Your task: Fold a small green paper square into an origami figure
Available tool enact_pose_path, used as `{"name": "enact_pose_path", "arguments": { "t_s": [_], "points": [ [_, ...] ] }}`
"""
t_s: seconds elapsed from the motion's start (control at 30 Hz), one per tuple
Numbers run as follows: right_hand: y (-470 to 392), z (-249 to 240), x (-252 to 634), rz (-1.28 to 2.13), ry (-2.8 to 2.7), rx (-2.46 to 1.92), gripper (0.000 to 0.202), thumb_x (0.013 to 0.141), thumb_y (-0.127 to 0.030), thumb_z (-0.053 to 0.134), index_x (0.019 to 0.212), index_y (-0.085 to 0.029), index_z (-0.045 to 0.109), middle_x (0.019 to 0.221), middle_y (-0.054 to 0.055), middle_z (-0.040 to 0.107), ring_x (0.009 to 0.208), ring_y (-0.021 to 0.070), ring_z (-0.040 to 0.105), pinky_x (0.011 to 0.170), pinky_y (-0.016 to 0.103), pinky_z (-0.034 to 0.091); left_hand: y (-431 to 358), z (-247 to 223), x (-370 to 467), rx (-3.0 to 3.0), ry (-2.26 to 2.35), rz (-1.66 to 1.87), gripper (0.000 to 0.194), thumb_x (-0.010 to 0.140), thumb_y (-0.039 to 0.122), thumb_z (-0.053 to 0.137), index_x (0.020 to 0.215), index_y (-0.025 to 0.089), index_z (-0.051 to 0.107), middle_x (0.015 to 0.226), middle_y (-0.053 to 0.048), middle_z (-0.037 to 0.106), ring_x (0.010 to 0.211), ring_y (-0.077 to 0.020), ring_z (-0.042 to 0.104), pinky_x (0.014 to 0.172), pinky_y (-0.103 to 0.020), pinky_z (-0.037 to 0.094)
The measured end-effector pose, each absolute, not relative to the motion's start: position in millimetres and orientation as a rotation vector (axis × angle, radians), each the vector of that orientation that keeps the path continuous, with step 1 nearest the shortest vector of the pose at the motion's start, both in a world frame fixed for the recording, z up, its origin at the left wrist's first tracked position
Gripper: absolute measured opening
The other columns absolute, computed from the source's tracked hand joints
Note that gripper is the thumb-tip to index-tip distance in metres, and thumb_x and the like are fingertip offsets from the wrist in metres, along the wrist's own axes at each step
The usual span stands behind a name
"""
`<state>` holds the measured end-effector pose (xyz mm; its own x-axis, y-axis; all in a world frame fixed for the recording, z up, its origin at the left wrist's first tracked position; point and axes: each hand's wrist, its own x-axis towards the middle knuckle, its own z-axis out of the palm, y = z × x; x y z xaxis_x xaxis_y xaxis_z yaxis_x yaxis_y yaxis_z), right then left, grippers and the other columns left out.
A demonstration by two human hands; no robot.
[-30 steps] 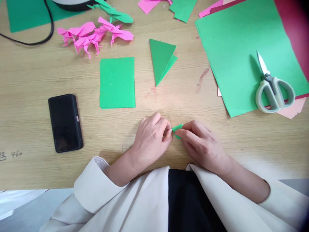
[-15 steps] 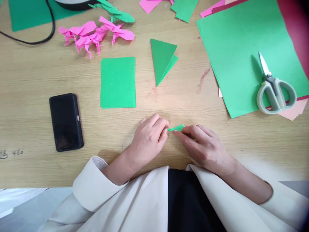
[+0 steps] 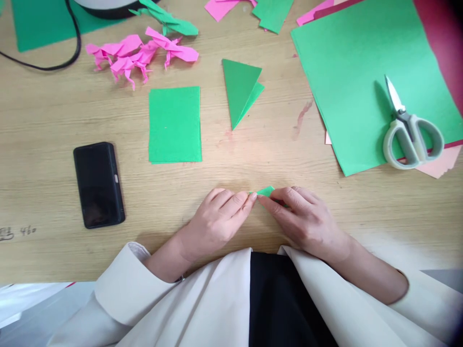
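A small folded green paper piece (image 3: 265,191) is held between my two hands near the table's front edge. My left hand (image 3: 220,219) pinches its left tip between thumb and fingers. Closed on its right end is my right hand (image 3: 307,219), whose fingers hide part of the paper. Beyond the hands lie a stack of green paper squares (image 3: 175,125) and a folded green triangle (image 3: 241,89). Pink folded paper animals (image 3: 133,55) and a green one (image 3: 170,20) stand at the back left.
A black phone (image 3: 98,184) lies on the wooden table (image 3: 47,168) at the left. Grey-handled scissors (image 3: 408,130) rest on large green sheets (image 3: 347,82) at the right. A black cable (image 3: 77,33) curves at the back left.
My left hand has turned and lowered slightly, its thumb now on the paper's left end. My right hand has hardly moved. The view has shifted a little.
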<state>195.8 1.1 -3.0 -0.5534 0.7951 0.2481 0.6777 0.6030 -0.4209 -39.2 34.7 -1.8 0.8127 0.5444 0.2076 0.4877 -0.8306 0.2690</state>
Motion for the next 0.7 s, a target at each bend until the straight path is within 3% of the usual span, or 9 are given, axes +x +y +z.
{"name": "enact_pose_path", "arguments": {
  "t_s": [0.53,0.7],
  "points": [
    [-1,5,194,0.254,-2.537,-1.156,0.036,0.096,-0.006,0.041,0.121,-0.014,0.065,0.091,0.011,0.062,0.075,0.0206,0.055,0.067,0.037,0.052,30,5,-30,2.95,0.813,0.425,0.031,0.098,0.01,0.047,0.129,0.011,0.055,0.107,-0.01,0.072,0.085,-0.0196,0.063,0.076,-0.038,0.051],
    [-3,8,197,0.213,-2.583,-1.121,0.035,0.096,-0.005,0.039,0.12,-0.008,0.064,0.093,0.014,0.064,0.076,0.0225,0.055,0.066,0.039,0.054,28,5,-29,2.99,0.841,0.405,0.029,0.097,0.01,0.049,0.125,0.008,0.057,0.106,-0.01,0.072,0.083,-0.0197,0.062,0.076,-0.038,0.05]
  ]
}}
